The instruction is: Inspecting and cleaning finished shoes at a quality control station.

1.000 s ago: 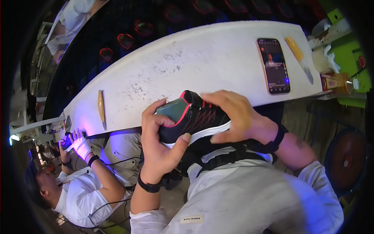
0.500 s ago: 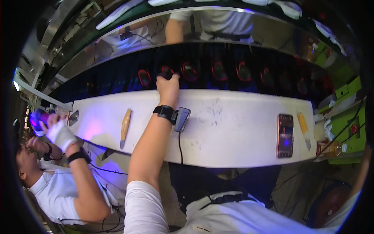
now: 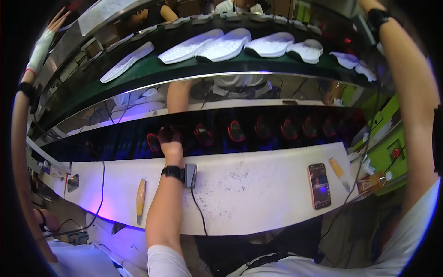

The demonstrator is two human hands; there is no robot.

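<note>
The left hand (image 3: 170, 138) reaches far over the white counter (image 3: 258, 184), fingers closed on a dark shoe (image 3: 162, 136) in the row on the black belt. The right hand is out of view overhead. The trailing cable (image 3: 199, 210) could snag; a neighbouring shoe (image 3: 204, 134) might get knocked.

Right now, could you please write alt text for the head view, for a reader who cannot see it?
The person's left hand reaches over a white workbench to a dark shoe on a lower belt, and the right arm is raised out of view. White soles lie on a green belt above.
</note>
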